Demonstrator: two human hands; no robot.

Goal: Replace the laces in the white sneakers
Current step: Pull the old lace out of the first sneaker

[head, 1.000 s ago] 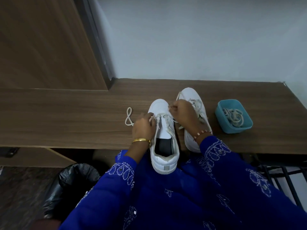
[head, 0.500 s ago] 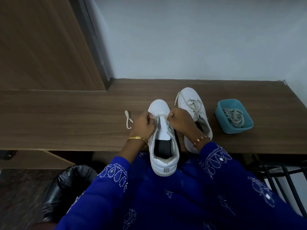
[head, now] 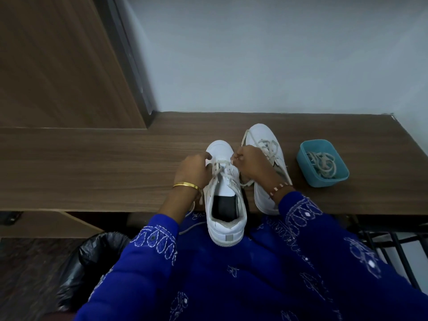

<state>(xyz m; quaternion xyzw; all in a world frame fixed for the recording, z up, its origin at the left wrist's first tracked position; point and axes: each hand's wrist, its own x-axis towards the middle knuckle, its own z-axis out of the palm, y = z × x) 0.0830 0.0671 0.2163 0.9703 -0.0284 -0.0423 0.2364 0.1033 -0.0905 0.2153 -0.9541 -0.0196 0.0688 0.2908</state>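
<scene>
Lace (head: 228,179) limp, flat, likely slippery: best pinched near the tip, as right hand (head: 251,162) pinches now, left hand (head: 193,169) curled, bracing near sneaker (head: 223,195); grip unclear.

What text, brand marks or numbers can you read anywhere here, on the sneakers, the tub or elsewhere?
None can be read.
Near sneaker: a small grey heel tab, blank at this size.
Far sneaker: no mark visible.
Blue tub: plain wall, no label in view; it holds loose laces.
Blue sleeves: white embroidered patterns only, not lettering.
Desk: bare wood grain, no sign.
</scene>
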